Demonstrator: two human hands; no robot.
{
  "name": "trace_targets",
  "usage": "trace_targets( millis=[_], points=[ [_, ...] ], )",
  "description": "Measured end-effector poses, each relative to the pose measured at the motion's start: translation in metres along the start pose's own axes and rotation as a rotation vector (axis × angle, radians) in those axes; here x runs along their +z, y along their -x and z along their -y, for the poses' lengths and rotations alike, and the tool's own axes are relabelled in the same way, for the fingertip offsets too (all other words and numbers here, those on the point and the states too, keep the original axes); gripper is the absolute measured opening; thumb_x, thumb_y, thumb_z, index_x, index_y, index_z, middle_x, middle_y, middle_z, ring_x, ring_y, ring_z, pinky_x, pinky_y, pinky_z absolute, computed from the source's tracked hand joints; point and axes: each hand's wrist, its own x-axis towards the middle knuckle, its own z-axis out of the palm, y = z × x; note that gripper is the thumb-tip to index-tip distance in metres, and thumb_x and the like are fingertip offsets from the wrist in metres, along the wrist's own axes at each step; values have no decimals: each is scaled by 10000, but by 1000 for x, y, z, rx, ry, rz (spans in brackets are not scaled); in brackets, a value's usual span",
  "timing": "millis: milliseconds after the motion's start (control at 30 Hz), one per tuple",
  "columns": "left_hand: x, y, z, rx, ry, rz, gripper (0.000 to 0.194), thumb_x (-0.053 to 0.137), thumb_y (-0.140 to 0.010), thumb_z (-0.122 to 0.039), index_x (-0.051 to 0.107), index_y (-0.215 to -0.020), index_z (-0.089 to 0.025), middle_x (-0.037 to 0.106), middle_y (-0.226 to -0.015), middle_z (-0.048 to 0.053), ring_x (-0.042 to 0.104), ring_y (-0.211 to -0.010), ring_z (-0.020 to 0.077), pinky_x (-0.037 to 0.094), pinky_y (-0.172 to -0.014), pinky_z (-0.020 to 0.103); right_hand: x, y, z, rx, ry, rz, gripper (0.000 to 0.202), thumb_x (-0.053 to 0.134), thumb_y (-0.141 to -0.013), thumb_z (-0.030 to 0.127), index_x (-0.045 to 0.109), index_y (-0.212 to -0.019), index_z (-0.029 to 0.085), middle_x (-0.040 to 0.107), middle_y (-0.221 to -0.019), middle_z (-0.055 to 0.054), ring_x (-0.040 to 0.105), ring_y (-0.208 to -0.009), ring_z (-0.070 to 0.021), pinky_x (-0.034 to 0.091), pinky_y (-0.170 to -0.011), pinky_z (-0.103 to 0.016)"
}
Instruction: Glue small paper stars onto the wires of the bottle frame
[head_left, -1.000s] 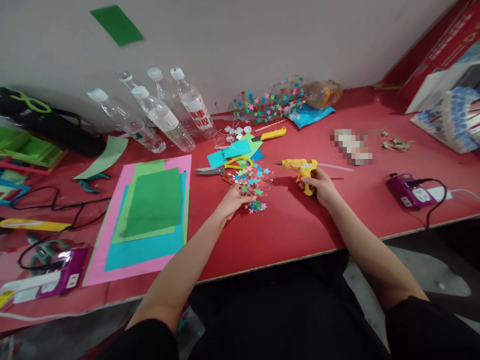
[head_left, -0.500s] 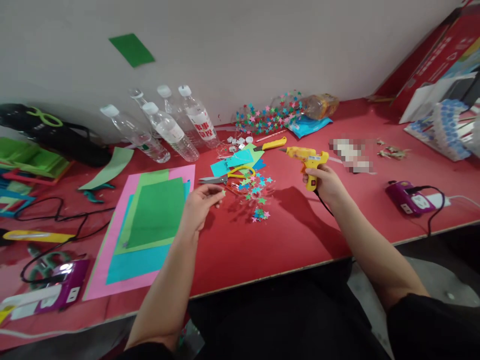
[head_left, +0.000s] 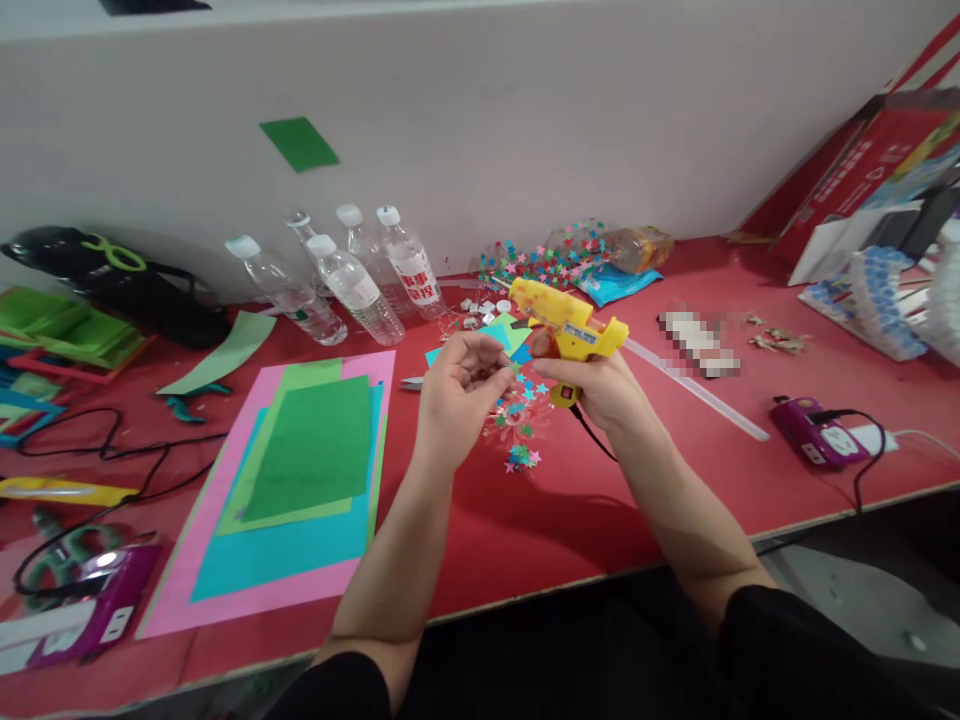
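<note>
"What's biggest from where you stand?"

"The red tabletop [head_left: 525,540], with the person at its near edge. At its far right corner there's a red box [head_left: 847,185] leaning over, white characters on its side, too blurred for me to read."

"And across from that?"

"Coloured sheets on the left half, stretching toward the near edge: a pink sheet [head_left: 176,595] at the bottom, a dark green sheet [head_left: 315,450] on top. Behind them, clear bottles [head_left: 356,290] stand close to the far edge. The rightmost has a white label [head_left: 417,280] with big red Chinese characters; I can't make them all out."

"What about the hands?"

"Both over the middle of the tabletop. The left hand [head_left: 461,400] has its fingers curled and its thumb drawn up toward them. The right hand [head_left: 600,385] is wrapped around the grip of a yellow glue gun [head_left: 559,312]. The gun's body sits above those fingers, nozzle toward the far edge and up over the left hand, just beside it."

"Any writing on the gun?"

"A pale sticker [head_left: 579,334] with dark print, too small to read."

"And under the hands?"

"A little pile of paper stars [head_left: 523,459], nearer the near edge. One green star [head_left: 515,367] shows at the left thumb tip; whether it's pinched or lies beyond, I can't tell."
</note>
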Motion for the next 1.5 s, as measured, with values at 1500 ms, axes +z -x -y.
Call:
trace_targets(
  millis=[1500],
  points=[
    [0, 14, 14, -142, -250, 277, 189, 581, -810, -343, 602, -704, -188, 562, -575, -29, 506, -492, 97, 411, -486, 207, 5, 35, -21, 34, 221, -129, 170, 656, -695, 365, 555, -724, 231, 463, -541, 52, 438, -506, -108, 371, -468, -246]
  ],
)
